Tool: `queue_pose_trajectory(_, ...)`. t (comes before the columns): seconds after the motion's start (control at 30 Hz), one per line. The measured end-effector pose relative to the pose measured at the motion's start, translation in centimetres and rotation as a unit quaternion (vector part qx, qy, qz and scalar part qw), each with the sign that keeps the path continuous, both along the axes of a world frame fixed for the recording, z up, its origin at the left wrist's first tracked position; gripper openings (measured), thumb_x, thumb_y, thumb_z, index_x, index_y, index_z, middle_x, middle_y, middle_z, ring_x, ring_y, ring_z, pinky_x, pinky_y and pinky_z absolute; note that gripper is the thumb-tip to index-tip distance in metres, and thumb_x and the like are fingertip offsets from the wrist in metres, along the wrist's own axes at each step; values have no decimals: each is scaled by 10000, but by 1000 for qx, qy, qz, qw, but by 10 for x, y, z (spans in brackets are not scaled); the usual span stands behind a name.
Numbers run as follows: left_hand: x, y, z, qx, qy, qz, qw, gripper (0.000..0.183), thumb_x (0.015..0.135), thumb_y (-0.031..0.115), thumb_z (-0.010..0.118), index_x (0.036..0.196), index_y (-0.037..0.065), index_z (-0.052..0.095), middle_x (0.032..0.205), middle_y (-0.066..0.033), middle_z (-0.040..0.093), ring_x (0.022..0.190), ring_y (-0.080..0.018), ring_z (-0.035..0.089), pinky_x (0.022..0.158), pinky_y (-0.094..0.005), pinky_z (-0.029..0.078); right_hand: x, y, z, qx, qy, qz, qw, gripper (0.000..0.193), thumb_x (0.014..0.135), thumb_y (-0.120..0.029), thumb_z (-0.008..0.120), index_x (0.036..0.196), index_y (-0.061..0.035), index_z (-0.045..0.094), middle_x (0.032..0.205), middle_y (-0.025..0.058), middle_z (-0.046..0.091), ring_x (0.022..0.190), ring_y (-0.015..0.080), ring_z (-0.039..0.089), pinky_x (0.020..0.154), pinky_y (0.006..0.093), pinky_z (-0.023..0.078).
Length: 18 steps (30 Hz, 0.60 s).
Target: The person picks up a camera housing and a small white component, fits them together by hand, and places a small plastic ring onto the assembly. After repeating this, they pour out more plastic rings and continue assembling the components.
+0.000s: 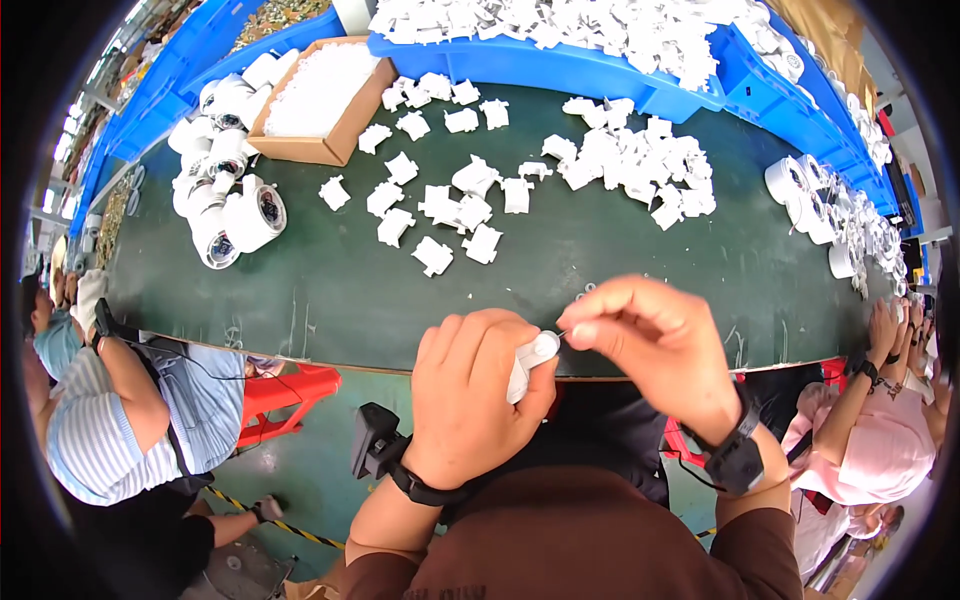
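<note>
Near the table's front edge, my left hand (470, 390) is closed around a small white plastic part (537, 350), whose round end sticks out between thumb and fingers. My right hand (665, 350) is just to the right, thumb and forefinger pinched together close to that round end. Something thin and pale shows at its fingertips, too small to name. A few tiny clear rings (588, 289) lie on the table behind the right hand, partly hidden by it.
White plastic pieces (437, 256) lie scattered over the green table (330, 290), with a heap (640, 160) at the back right. Behind stand a cardboard box (300, 148) of small white bits and a blue bin (560, 75). White round housings (250, 215) sit left; people work on both sides.
</note>
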<state>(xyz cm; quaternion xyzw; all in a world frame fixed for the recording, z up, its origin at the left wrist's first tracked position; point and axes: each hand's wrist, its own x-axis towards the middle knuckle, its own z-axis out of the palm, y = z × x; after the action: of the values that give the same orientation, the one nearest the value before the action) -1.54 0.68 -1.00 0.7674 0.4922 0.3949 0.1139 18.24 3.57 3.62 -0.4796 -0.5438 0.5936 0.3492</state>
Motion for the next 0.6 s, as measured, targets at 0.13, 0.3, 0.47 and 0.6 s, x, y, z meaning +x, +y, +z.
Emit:
queue_pose_trajectory(0.13,0,2,7,-12,4,-19,1000,340,748,57,770,1037,82,593,981,-76,670,849,-297,615,745,-394,444,-1,-10,-11,80,22,57,995,170,943,66,669,1080,-6,739,1164,119,675,1061,170,655,906,305,542)
queue_pose_trajectory(0.3,-1,3,2,-4,-12,-25,1000,345,724,51,776,1013,89,591,974,-68,674,851,-291,620,735,-393,449,-7,-8,-9,57,21,49,997,151,947,54,672,1065,-5,745,1142,105,676,1004,167,669,875,304,547)
queue_pose_trajectory(0.47,-5,2,2,-7,-12,-29,999,350,713,51,777,999,90,579,981,-68,674,850,-286,623,732,-396,457,-5,0,-14,12,56,88,994,139,958,52,662,1063,6,741,1134,106,674,998,159,671,867,297,550)
queue_pose_trajectory(0.6,-6,1,-3,8,-31,-29,999,332,717,94,796,981,91,596,1023,-50,654,824,-259,608,706,-376,438,-8,0,-12,-46,84,89,991,135,957,57,663,1072,14,719,1116,99,665,998,153,668,874,293,551)
